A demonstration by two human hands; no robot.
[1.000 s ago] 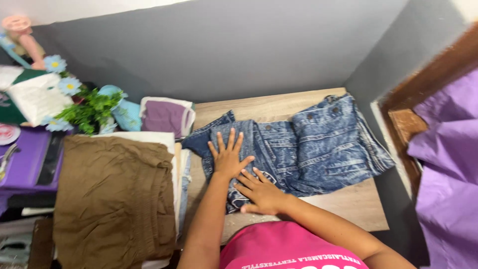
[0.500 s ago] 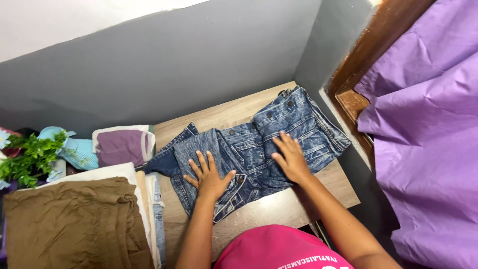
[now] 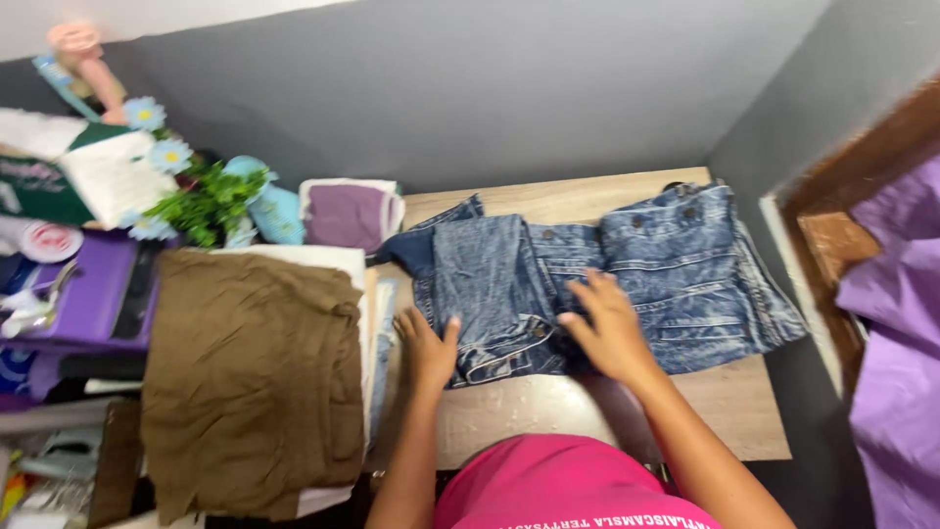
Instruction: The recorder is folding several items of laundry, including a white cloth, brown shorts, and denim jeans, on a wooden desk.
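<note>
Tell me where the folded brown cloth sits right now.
In the head view, the folded brown cloth lies on the left, atop a stack of pale fabrics beside the wooden table, just left of the left hand on the blue acid-washed denim jeans.

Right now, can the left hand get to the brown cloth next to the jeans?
Probably yes. The left hand rests on the near left corner of the jeans, and the folded brown cloth lies just beside it on a stack with nothing between them.
</note>
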